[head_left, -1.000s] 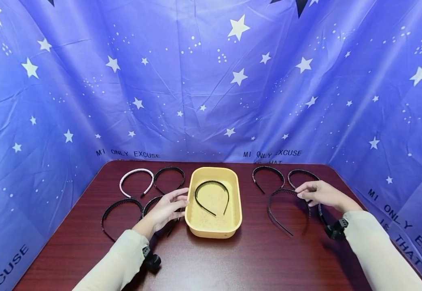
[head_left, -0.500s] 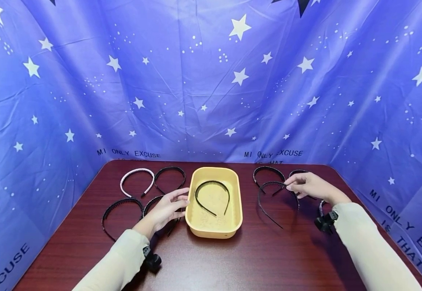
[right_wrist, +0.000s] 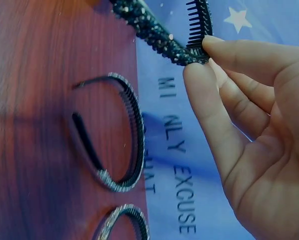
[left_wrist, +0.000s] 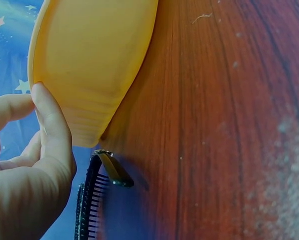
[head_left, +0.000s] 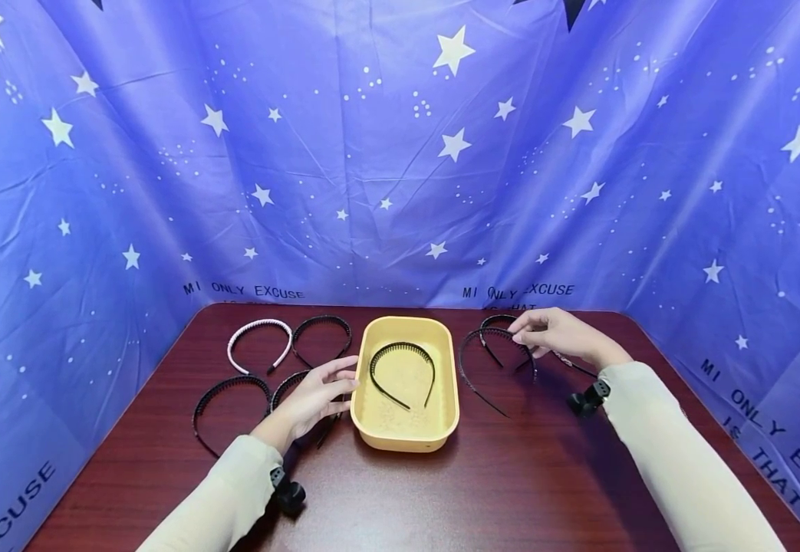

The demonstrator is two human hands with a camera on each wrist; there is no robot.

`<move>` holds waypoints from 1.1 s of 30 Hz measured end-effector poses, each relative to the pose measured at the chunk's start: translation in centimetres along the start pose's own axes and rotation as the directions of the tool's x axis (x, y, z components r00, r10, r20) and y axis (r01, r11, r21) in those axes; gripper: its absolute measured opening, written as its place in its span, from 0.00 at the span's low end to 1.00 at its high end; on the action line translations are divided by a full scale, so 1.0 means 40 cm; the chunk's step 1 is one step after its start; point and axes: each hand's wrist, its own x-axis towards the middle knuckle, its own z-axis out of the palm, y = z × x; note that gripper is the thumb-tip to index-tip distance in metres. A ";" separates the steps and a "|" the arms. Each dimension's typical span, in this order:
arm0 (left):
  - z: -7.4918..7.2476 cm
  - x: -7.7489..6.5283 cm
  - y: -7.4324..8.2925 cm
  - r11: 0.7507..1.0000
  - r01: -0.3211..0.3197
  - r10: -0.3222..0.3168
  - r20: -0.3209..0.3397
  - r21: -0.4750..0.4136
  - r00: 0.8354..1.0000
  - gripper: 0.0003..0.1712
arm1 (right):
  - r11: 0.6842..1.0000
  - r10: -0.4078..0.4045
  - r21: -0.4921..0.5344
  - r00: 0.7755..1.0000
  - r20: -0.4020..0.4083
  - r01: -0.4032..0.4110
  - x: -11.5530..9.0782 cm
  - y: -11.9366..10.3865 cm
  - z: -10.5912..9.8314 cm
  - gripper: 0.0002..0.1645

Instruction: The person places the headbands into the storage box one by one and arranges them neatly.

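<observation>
Black glittery toothed headband (right_wrist: pixel 149 31) is pinched by its arch in the right hand's grip (head_left: pixel 560 337), just right of the yellow bin (head_left: pixel 406 443), ends angled towards the bench's near edge (head_left: pixel 400 521). Left hand's (head_left: pixel 313 399) pretty straight-fingered, touching the bin's left side.

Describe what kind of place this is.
Likely a makeshift recording booth: starry blue fabric hangs behind and beside the dark red table, and black wrist cameras are worn.
</observation>
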 end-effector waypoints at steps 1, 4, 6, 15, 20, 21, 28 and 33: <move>0.000 0.000 0.000 1.000 0.001 -0.001 0.000 0.001 1.000 0.36 | 1.000 -0.010 0.006 1.000 0.005 0.010 0.006 -0.006 0.004 0.17; -0.001 -0.001 -0.001 1.000 0.001 -0.001 -0.002 0.005 1.000 0.35 | 0.999 -0.013 0.034 1.000 0.007 0.012 0.026 -0.023 0.018 0.16; -0.002 -0.001 -0.002 1.000 0.001 -0.001 -0.001 0.006 1.000 0.35 | 0.999 -0.020 0.039 1.000 0.008 0.020 0.038 -0.035 0.027 0.16; 0.000 0.000 -0.002 1.000 0.003 -0.003 0.001 0.004 1.000 0.36 | 0.998 -0.054 0.016 0.998 0.029 0.054 0.083 -0.087 0.064 0.15; 0.000 -0.002 0.000 1.000 0.003 -0.003 0.001 0.001 1.000 0.36 | 0.999 -0.042 0.024 0.997 0.062 0.041 0.110 -0.104 0.082 0.16; 0.000 -0.002 0.000 1.000 0.002 -0.002 0.002 0.002 1.000 0.36 | 0.999 -0.039 0.030 0.997 0.067 0.037 0.116 -0.107 0.086 0.17; -0.002 -0.003 0.000 1.000 0.002 -0.002 0.004 0.003 1.000 0.35 | 0.997 -0.033 0.069 0.995 0.099 0.026 0.155 -0.122 0.121 0.14; -0.003 -0.002 -0.002 1.000 -0.002 0.002 0.009 0.007 1.000 0.35 | 0.996 -0.051 0.078 0.993 0.106 0.042 0.175 -0.126 0.143 0.12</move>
